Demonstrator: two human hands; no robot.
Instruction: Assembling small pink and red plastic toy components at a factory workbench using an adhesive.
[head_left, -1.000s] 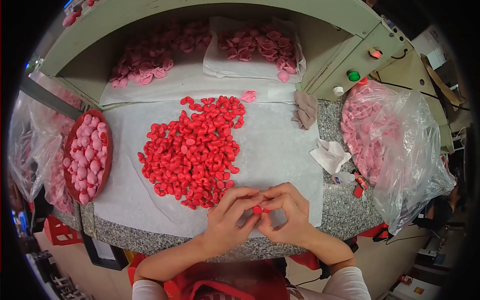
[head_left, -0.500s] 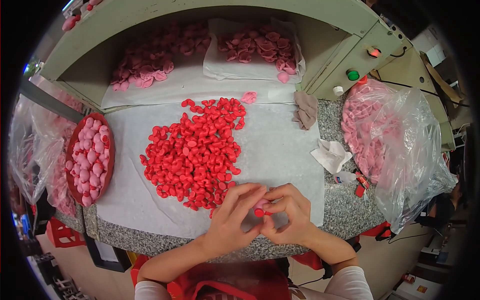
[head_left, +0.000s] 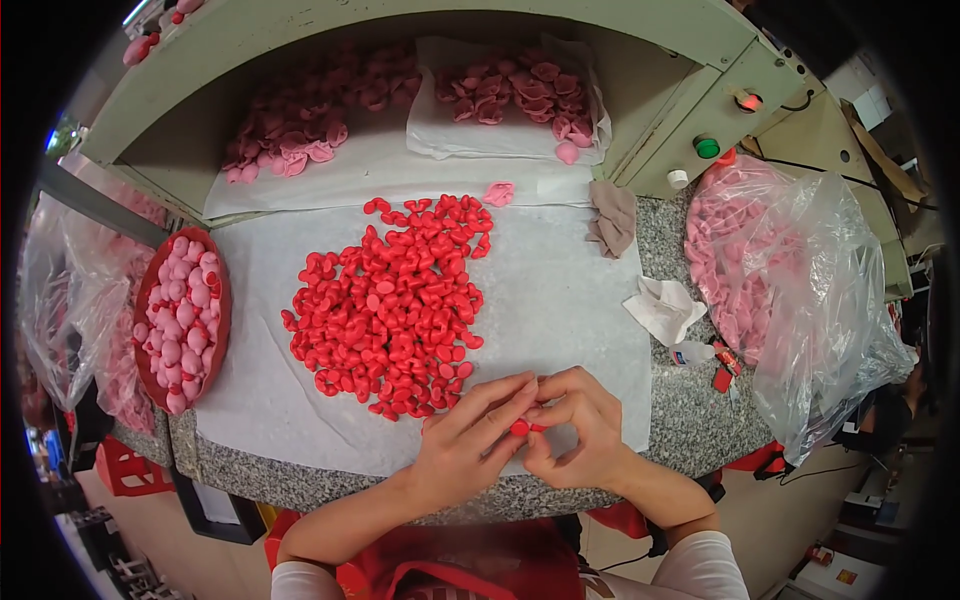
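My left hand [head_left: 468, 438] and my right hand [head_left: 582, 428] meet near the table's front edge, fingers closed around one small rubbery piece. Its red part [head_left: 520, 427] shows between the fingertips; the rest is mostly covered by my fingers. Just left of my hands spreads a heap of small red curved pieces [head_left: 390, 300] on white sheeting [head_left: 560, 300]. A red oval tray [head_left: 224, 330] at the left holds pink rounded pieces with red parts on them.
Behind the heap, an open pale green cabinet [head_left: 690, 110] contains limp pink pieces [head_left: 525, 85]. A plastic bag [head_left: 830, 300] of pink pieces stands at the right. Nearby are a brownish cloth [head_left: 612, 218], a crumpled white cloth [head_left: 664, 310] and a small bottle [head_left: 692, 353].
My left fingers have drawn closer together over the piece, covering the pink that showed before. My right hand has barely moved.
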